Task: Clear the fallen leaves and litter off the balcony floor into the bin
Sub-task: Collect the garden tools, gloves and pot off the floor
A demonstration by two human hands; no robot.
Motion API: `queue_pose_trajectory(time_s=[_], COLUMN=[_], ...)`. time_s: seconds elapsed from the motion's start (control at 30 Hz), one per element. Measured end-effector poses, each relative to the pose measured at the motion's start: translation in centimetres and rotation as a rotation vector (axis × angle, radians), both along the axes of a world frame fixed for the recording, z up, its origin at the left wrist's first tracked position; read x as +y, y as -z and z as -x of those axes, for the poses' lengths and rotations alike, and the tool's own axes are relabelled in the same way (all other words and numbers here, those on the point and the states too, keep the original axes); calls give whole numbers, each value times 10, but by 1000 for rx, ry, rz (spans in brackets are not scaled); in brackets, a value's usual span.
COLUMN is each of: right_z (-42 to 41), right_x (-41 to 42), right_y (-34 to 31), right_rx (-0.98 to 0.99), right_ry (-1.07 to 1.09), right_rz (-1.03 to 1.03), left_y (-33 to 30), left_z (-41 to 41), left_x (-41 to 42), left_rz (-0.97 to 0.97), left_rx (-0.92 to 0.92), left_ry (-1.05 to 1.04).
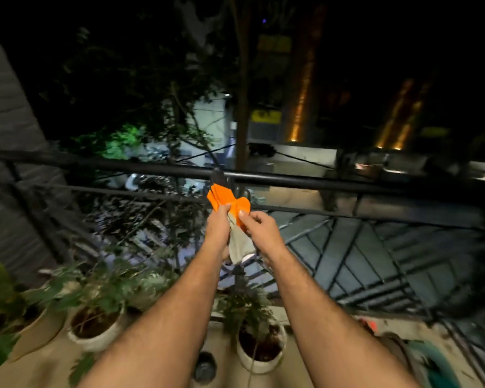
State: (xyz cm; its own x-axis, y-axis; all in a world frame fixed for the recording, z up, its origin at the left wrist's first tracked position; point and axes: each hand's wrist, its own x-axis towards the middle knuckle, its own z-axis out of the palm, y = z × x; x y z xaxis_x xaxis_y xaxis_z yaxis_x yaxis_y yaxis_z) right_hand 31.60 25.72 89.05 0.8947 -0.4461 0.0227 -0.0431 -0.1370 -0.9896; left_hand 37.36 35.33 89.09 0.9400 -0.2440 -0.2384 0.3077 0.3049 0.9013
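While you hold the work gloves [230, 217] up in front of the balcony railing [291, 180], nothing has gone into the bin yet; this looks like the preparation step, getting your hands covered before touching litter. The gloves are orange at the fingers and grey at the cuff, bunched together between both hands. Your left hand [219, 224] grips them around the middle, fingers curled over the fabric, and your right hand [256, 224] pinches the orange part with thumb and fingertips, as if to separate one glove from the other.

Below your forearms stand potted plants [95, 317] in pale pots along the balcony floor [305, 368], and some scattered debris shows near the right edge, blurred. No bin is visible from here.

Next, you probably need to peel one glove free, open its cuff and slide a hand in, keeping hold of the second so it does not drop past the railing.
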Motion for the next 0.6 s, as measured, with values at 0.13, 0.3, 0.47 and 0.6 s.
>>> queue_pose_trajectory(time_s=[0.13,0.3,0.47,0.6], right_z=[44,113,187,244], right_x=[-66,-152,-232,-292], right_y=[-3,-1,16,46], right_rx=[-1,20,67,113], right_ry=[113,183,261,428], right_rz=[-122,-234,-243,-187], left_y=[-9,-14,8,34], left_z=[40,110,177,230], left_x=[-72,-163,-249,-316], left_rz=[-5,-19,-115,-247], left_rx=[22,40,6,-45], left_ry=[150,319,474,601])
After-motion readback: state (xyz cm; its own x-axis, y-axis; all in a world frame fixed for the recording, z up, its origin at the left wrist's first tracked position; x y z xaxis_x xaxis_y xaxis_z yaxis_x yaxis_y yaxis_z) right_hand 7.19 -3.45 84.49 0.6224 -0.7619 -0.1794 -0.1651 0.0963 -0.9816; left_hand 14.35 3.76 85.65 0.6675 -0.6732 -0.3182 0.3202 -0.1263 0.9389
